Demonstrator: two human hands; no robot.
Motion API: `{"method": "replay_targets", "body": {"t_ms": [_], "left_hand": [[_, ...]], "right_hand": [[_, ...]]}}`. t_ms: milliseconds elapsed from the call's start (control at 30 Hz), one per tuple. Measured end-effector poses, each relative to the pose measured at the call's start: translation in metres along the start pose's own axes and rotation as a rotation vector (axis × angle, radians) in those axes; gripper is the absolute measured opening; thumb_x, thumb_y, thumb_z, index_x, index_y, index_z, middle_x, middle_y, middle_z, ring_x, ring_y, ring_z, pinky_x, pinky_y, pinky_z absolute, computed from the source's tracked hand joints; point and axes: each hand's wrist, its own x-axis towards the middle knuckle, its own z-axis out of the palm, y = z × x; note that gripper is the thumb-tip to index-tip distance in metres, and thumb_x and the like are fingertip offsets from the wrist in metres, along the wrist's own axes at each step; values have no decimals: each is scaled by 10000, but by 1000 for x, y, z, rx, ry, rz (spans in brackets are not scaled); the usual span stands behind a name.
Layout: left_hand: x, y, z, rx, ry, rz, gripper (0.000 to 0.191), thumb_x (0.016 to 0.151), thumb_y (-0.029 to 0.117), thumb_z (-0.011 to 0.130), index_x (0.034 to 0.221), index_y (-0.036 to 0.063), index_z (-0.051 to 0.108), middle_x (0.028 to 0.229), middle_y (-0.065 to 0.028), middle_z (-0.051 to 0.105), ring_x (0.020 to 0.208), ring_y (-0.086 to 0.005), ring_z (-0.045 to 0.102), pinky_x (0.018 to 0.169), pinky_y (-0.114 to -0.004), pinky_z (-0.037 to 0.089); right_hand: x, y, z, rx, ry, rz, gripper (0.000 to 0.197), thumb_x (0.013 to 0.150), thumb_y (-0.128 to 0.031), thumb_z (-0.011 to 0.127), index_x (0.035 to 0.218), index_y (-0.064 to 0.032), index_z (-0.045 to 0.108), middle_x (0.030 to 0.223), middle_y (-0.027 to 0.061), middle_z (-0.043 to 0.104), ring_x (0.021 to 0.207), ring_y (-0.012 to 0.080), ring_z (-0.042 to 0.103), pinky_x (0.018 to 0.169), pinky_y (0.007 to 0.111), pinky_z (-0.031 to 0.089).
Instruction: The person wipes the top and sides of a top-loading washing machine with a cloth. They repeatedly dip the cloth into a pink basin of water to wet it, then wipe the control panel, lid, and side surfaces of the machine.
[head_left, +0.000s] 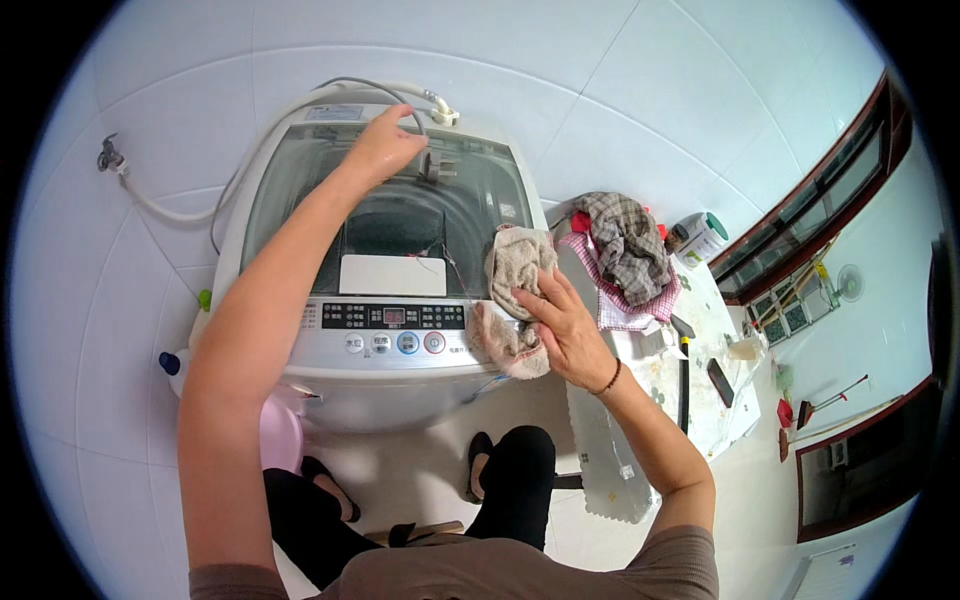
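Observation:
In front of me stands a top-loading washing machine (390, 375) with a see-through lid (315, 225). My left hand (386, 146) is over the back of the lid and holds the grey power cord (416, 120) between thumb and fingers. The cord's plug (433, 166) hangs just below that hand. My right hand (574, 337) grips a worn, stained cloth (517, 274) at the machine's right front corner; its lower part (514, 345) lies over the end of the control panel (394, 317). A white rectangular plate (392, 275) is on the lid's front part.
A pale inlet hose (165, 215) runs from the wall tap (111, 157) behind the machine. To the right, a table (615, 450) bears crumpled checked cloths (630, 247), a white container (703, 238) and a phone (720, 382). A pink basin (281, 435) is below at the left.

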Motion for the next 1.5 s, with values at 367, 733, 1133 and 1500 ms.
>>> {"method": "replay_targets", "body": {"t_ms": [367,733,1133,1500], "left_hand": [[19,-28,20,120,-216,374,625,830,-74,434,1440,51,382,1398,-219,485,1327,-285,444,1082,-340,341],[31,-20,13,-61,-437,302,465,907,69,470,1371,56,496,1331,-193,555,1244,-264,523,1045,-321,387],[-30,42,27,567,343,1127,423,883,355,573,1231,116,597,1176,-78,617,1212,-268,509,1084,-561,258],[-43,57,2,397,469,1229,413,898,341,556,1235,104,571,1179,-92,582,1141,-272,535,1079,-544,263]], "right_hand": [[113,8,18,28,26,-204,494,866,-177,571,1324,-16,483,1320,275,427,1236,469,401,1112,497,273],[163,-18,43,-10,58,-364,423,839,-200,592,1203,12,555,1208,214,513,1164,412,453,1024,456,373],[263,-1,71,-378,135,-308,323,887,-195,557,1163,-29,587,1184,155,587,1161,300,523,974,412,417],[397,-21,142,-470,-25,-682,324,899,-194,483,1161,-45,600,1227,108,590,1164,320,525,933,481,461]]}}
